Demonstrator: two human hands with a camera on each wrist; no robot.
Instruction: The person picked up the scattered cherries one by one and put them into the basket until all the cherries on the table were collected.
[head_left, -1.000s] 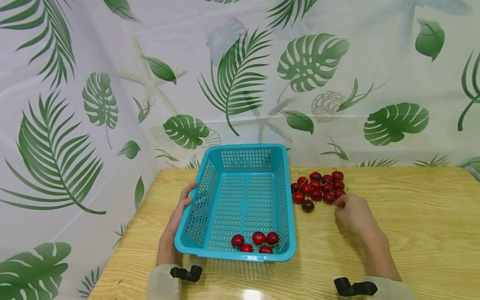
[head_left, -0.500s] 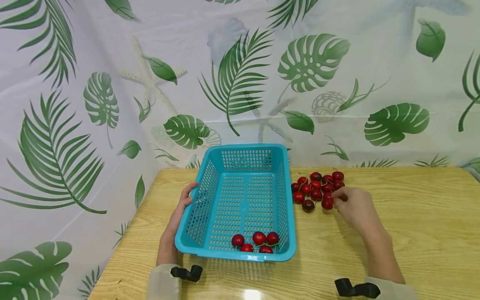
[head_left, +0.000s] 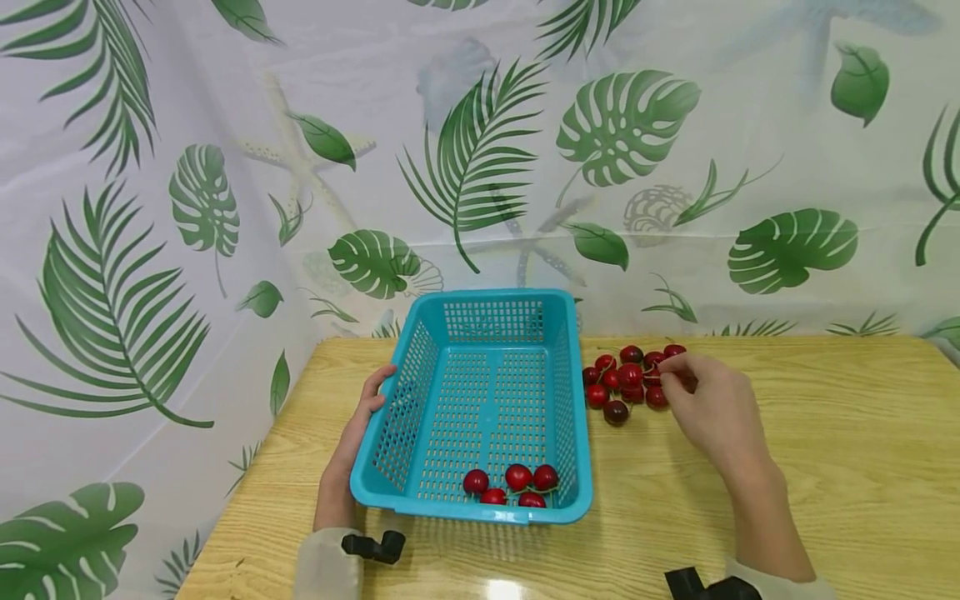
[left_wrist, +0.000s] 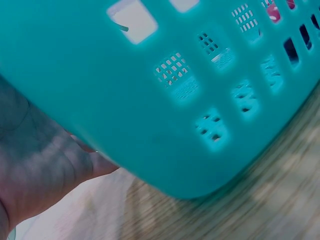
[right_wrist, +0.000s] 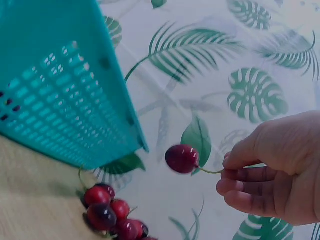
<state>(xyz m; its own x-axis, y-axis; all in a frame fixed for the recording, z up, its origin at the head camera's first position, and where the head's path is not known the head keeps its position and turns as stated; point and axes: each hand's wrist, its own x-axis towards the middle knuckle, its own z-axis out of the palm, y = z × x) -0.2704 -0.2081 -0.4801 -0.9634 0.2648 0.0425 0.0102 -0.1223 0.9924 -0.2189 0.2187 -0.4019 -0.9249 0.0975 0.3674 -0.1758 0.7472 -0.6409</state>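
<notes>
My right hand (head_left: 716, 408) pinches the stem of a cherry (head_left: 630, 376) between thumb and forefinger, above the pile of cherries (head_left: 611, 380). In the right wrist view the dark red cherry (right_wrist: 182, 158) sticks out from the fingertips on its thin green stem. My left hand (head_left: 356, 433) lies along the outside of the blue plastic basket (head_left: 583, 450), fingertips touching it just at the rim. The left wrist view shows the palm (left_wrist: 42, 157) beside the basket's wall (left_wrist: 100, 100), which hides most of the fingers. Several cherries (head_left: 517, 477) sit inside at the basket's near end.
The wooden table (head_left: 825, 442) carries the basket, with the cherry pile just right of it. Behind and to the left hangs a white cloth (head_left: 480, 208) printed with green leaves.
My right hand has moved up and left, lifting one cherry from the pile's right side by its stem to above the other cherries. The left hand and basket stay where they were.
</notes>
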